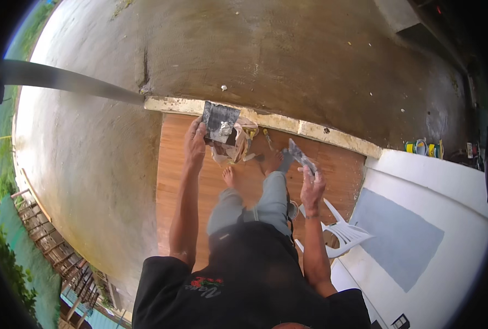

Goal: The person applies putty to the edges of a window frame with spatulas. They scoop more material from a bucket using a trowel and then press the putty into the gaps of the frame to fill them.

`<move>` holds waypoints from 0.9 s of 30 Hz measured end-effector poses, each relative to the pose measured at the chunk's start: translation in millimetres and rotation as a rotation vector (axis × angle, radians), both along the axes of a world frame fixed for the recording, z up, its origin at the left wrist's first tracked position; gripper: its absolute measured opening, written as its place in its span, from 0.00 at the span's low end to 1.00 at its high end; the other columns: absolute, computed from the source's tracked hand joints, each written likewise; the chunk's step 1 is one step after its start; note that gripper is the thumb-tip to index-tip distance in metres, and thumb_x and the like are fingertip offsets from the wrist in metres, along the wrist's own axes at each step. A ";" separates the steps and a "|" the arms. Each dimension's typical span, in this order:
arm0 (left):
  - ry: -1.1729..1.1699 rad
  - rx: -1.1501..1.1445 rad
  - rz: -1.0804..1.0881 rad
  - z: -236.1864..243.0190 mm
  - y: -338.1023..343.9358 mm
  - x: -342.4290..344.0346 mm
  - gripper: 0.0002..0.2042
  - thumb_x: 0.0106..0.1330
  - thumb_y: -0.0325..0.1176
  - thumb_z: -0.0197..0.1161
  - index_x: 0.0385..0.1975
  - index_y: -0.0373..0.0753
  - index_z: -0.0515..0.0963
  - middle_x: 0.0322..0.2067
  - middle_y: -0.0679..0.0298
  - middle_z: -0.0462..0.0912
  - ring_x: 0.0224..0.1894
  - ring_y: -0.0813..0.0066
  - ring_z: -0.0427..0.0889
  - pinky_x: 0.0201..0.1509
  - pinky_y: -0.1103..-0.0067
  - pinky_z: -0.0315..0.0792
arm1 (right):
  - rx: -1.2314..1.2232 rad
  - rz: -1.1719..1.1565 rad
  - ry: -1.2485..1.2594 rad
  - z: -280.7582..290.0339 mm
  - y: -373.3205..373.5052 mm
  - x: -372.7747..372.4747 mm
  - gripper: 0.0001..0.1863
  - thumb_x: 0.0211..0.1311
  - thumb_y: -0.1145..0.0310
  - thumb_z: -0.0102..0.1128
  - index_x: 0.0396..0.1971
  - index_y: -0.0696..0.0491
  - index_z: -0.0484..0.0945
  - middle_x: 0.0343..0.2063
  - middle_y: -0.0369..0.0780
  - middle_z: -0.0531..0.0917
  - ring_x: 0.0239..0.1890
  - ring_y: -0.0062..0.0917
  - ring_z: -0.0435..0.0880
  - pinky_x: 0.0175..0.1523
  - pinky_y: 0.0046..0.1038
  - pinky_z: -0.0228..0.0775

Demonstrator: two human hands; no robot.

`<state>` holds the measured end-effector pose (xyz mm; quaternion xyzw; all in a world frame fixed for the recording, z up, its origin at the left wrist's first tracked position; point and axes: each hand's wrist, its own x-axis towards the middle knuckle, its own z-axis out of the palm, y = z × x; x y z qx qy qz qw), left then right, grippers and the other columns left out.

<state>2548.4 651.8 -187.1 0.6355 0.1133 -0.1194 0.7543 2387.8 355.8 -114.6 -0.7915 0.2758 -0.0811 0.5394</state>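
My left hand point(195, 141) is raised at the centre left, its fingers closed on the edge of a dark, smeared square plate point(217, 114). A lump of white putty point(225, 129) sits on the plate's lower part. To the right, my right hand point(312, 189) grips a putty knife point(300, 153). Its grey, smeared blade points up and to the left, apart from the plate. Below the plate, a crumpled translucent bag point(234, 151) lies on the floor, partly hidden by it. Between my hands, a small tool with a yellowish part point(268, 139) lies on the floor.
My bare feet stand on a wood-patterned floor point(172, 181). A chipped pale ledge point(326, 134) borders its far side, with brown concrete point(304, 60) beyond. A white plastic chair point(349, 234) is at my right, beside a white wall point(452, 219). Several cans point(418, 147) stand at the far right.
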 end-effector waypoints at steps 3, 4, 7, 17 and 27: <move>0.116 0.005 0.079 -54.8 -2.3 27.5 0.18 0.77 0.38 0.49 0.61 0.37 0.72 0.36 0.69 0.79 0.31 0.85 0.74 0.31 0.86 0.69 | -0.112 0.237 -0.136 -34.5 15.2 57.6 0.15 0.65 0.79 0.55 0.49 0.53 0.81 0.45 0.43 0.84 0.46 0.35 0.82 0.52 0.31 0.73; 0.156 0.009 0.109 -68.6 -10.9 40.2 0.17 0.77 0.36 0.48 0.59 0.35 0.73 0.35 0.69 0.78 0.30 0.85 0.74 0.30 0.85 0.70 | -0.195 0.346 -0.212 -46.8 18.3 81.6 0.15 0.63 0.80 0.55 0.48 0.53 0.81 0.44 0.42 0.84 0.46 0.33 0.82 0.52 0.31 0.74; 0.214 0.051 0.144 -128.8 -16.2 76.5 0.17 0.77 0.36 0.48 0.58 0.34 0.73 0.36 0.68 0.78 0.32 0.84 0.75 0.31 0.84 0.72 | -0.268 0.559 -0.327 -94.1 28.4 155.7 0.18 0.57 0.83 0.57 0.47 0.53 0.82 0.43 0.42 0.83 0.47 0.36 0.81 0.52 0.34 0.74; 0.353 0.126 0.079 -333.1 -27.4 187.2 0.17 0.78 0.34 0.45 0.58 0.31 0.72 0.35 0.65 0.80 0.31 0.82 0.78 0.30 0.82 0.76 | -0.461 0.817 -0.195 -329.5 69.8 303.4 0.23 0.45 0.84 0.62 0.45 0.50 0.84 0.39 0.39 0.80 0.47 0.38 0.78 0.52 0.37 0.74; 0.393 0.236 0.006 -455.6 -3.1 227.9 0.18 0.76 0.31 0.46 0.57 0.27 0.73 0.29 0.61 0.80 0.24 0.78 0.77 0.27 0.79 0.73 | -0.563 0.773 -0.153 -500.7 122.8 378.8 0.19 0.50 0.82 0.60 0.43 0.51 0.85 0.38 0.38 0.81 0.45 0.36 0.78 0.52 0.35 0.74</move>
